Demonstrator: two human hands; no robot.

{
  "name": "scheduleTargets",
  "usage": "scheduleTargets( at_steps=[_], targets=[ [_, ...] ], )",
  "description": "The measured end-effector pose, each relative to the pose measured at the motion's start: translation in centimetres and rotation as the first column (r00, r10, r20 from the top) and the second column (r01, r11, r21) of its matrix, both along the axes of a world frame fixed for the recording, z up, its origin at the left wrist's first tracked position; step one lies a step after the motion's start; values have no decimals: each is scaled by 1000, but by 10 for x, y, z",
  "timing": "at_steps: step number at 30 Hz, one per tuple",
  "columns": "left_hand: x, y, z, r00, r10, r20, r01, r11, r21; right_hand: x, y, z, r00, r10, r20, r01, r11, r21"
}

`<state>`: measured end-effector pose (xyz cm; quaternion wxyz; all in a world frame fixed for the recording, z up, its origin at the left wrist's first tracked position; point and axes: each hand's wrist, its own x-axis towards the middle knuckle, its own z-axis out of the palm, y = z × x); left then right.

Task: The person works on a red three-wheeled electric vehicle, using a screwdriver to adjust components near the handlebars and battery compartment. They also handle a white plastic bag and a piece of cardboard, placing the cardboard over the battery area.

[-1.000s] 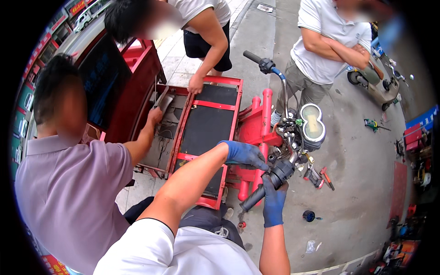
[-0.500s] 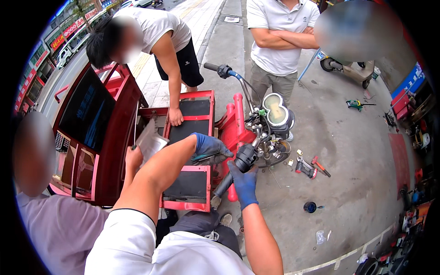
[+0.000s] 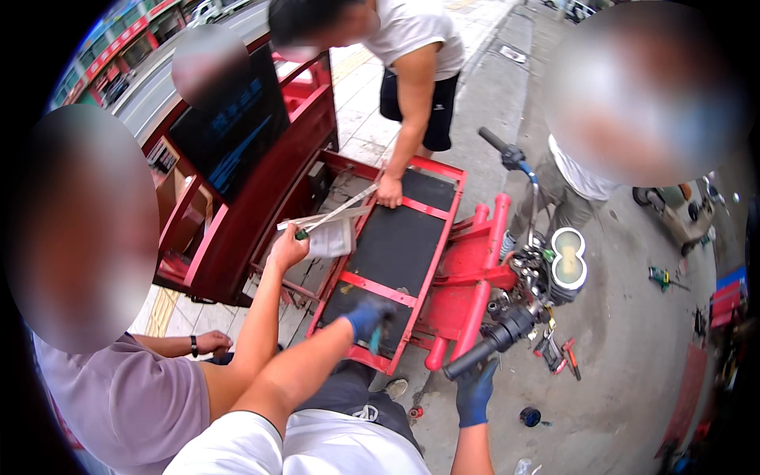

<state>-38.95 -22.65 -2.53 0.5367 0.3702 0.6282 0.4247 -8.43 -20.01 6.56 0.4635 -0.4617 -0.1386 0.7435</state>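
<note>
In front of me stands a red three-wheeler with its handlebar [image 3: 495,344] and twin round gauges [image 3: 568,257]. My right hand [image 3: 475,392], in a blue glove, is at the underside of the near handlebar end, fingers closed against it and partly hidden behind it. My left hand [image 3: 370,318], gloved too and smeared by motion, is over the black seat-base panel [image 3: 400,245] in its red frame. A slim teal-handled tool [image 3: 375,339] sticks out of its closed fingers; its exact kind is blurred.
At left, a co-worker's hand [image 3: 290,249] grips a green-handled rod by a pale sheet [image 3: 328,237]. Another person's hand [image 3: 389,191] presses on the red frame. A red-headed hammer [image 3: 571,359], a power tool [image 3: 551,351] and a black round item [image 3: 530,416] lie on the ground.
My left hand has moved away from the handlebar, back over the black panel, with the teal tool. My right hand has shifted from the switch housing toward the grip. The view has turned left.
</note>
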Motion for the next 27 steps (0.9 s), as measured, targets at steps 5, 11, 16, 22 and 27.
scheduleTargets(
  at_steps=[5,11,16,22,27],
  targets=[
    [111,-44,-16,810,309,499,-94,908,-409,11,-73,-77,600,563,569,-608,783,-134],
    [121,6,3,594,90,800,12,993,-121,-76,-23,0,639,598,485,-630,768,-117],
    [28,48,113,580,7,815,44,998,-41,-118,-6,83,531,646,548,-615,739,-276],
    [-77,39,35,929,203,309,-188,979,-79,-129,31,166,248,215,945,-556,830,-43],
    [-185,-1,-58,779,145,-610,-355,904,-237,-72,61,109,-64,-160,985,-867,498,25]
  ],
)
